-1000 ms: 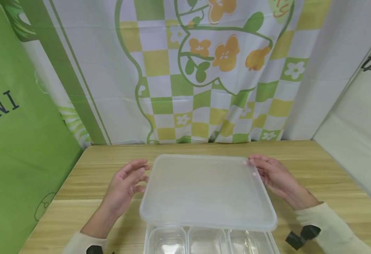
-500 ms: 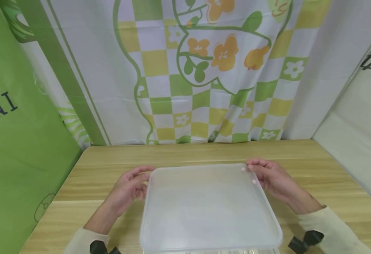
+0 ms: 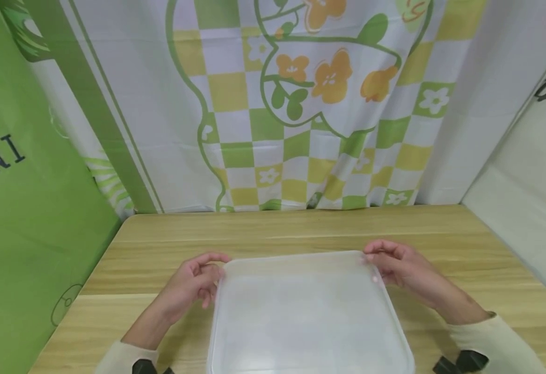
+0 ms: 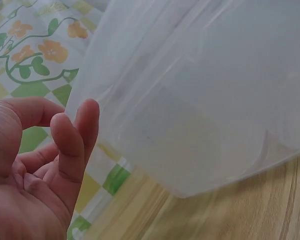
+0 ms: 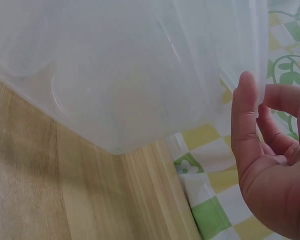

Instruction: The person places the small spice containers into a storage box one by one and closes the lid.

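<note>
A translucent white lid (image 3: pixel 305 311), rectangular with rounded corners, covers the clear plastic box below it in the head view. The wrist views show the box's cloudy side wall (image 4: pixel 190 130), with its lower corner (image 5: pixel 117 145) close to the wooden surface. At the far left corner, my left hand (image 3: pixel 190 285) holds the lid's rim between thumb and bent fingers. My right hand (image 3: pixel 408 270) pinches the far right corner, thumb in front and index finger behind. The lid hides what is inside, and the near end is cut off by the frame.
The wooden table (image 3: pixel 170 234) extends behind and beside the box. A patterned curtain (image 3: pixel 273 156) hangs along its back edge. A green cloth (image 3: pixel 43 208) stands at the left, and a pale wall sheet (image 3: pixel 534 208) at the right.
The lid has come down and toward me, covering the clear compartments seen earlier. My left hand, apart from the lid at first, has come onto its far left corner; the right hand lowered with it.
</note>
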Tool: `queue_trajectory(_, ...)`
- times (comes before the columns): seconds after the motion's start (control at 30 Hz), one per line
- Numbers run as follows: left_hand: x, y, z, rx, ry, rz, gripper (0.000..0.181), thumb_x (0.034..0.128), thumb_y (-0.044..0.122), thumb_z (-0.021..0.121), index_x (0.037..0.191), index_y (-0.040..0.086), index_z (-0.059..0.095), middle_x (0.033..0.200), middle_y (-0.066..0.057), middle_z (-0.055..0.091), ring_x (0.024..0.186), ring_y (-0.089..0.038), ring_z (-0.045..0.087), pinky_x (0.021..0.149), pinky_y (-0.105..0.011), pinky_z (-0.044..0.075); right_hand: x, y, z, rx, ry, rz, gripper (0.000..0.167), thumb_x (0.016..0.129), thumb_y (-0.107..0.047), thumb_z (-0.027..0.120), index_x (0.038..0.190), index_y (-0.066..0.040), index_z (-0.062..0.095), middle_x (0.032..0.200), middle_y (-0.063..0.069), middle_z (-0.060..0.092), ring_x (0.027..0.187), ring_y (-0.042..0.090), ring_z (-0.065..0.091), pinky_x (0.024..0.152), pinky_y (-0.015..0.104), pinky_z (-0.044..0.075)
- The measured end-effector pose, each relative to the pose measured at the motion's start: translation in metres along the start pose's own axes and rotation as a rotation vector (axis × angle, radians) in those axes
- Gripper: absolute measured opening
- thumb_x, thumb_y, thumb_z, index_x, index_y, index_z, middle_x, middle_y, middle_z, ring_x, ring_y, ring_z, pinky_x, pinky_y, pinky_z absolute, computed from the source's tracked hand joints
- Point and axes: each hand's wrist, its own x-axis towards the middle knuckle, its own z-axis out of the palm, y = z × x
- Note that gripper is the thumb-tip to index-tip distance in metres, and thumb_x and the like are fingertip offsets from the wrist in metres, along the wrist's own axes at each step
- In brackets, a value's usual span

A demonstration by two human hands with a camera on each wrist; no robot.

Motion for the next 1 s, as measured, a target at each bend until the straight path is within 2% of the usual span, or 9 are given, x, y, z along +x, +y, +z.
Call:
queue_trajectory(0.2,-0.002,-0.002,-0.001,0.022,-0.024,0.007,0.037,0.1013,0.005,0.060,0.135,-0.009,0.052,0.084,-0.003,0.067,0.057,-0.011,0.061,0.046,-0.018,0.048,-0.006,-0.002,0.002,-0.105,-0.006,0.008,0.014,0.104,-0.009,0.060,0.118,-0.006,0.060,0.107,0.006,0.065,0.084,0.016,0.064,0.072,0.033,0.059)
queue_trajectory(0.37,-0.004,-0.001,-0.002,0.049,-0.033,0.018,0.037,0.1017,0.005,0.060,0.133,-0.011,0.052,0.083,-0.003,0.065,0.055,-0.011,0.060,0.045,-0.019,0.048,-0.010,-0.007,0.009,-0.243,0.033,0.009,0.026,0.103,-0.014,0.065,0.121,0.002,0.056,0.107,0.012,0.065,0.085,0.021,0.064,0.069,0.039,0.060)
queue_trajectory(0.47,-0.004,0.000,-0.001,0.088,-0.030,0.014,0.035,0.1019,0.006,0.061,0.132,-0.010,0.053,0.082,-0.005,0.064,0.054,-0.011,0.060,0.044,-0.020,0.049,-0.013,-0.010,0.012,-0.298,0.028,-0.016,0.030,0.103,-0.014,0.065,0.123,0.005,0.054,0.107,0.016,0.067,0.083,0.023,0.066,0.065,0.042,0.060)
queue_trajectory(0.7,-0.005,0.006,0.005,0.236,-0.001,0.010,0.030,0.1032,0.010,0.062,0.128,-0.006,0.058,0.079,-0.011,0.060,0.050,-0.014,0.058,0.044,-0.025,0.050,-0.017,-0.013,0.017,-0.403,0.016,-0.072,0.030,0.103,-0.013,0.065,0.125,0.006,0.055,0.100,0.020,0.065,0.070,0.021,0.064,0.058,0.040,0.059)
queue_trajectory(0.87,-0.007,0.011,0.012,0.395,0.014,0.042,0.025,0.1045,0.014,0.061,0.125,-0.001,0.062,0.071,-0.011,0.058,0.048,-0.022,0.058,0.040,-0.026,0.046,-0.019,-0.014,0.019,-0.467,0.043,-0.084,0.028,0.104,-0.014,0.063,0.124,0.004,0.057,0.103,0.019,0.064,0.065,0.019,0.062,0.058,0.039,0.059)
queue_trajectory(1.0,-0.009,0.012,0.015,0.463,0.021,0.070,0.023,0.1046,0.014,0.062,0.124,0.002,0.064,0.071,-0.009,0.057,0.049,-0.030,0.059,0.040,-0.024,0.043,-0.022,-0.014,0.022,-0.482,0.078,-0.091,0.026,0.105,-0.015,0.063,0.124,0.002,0.058,0.109,0.020,0.062,0.067,0.020,0.064,0.059,0.039,0.059)
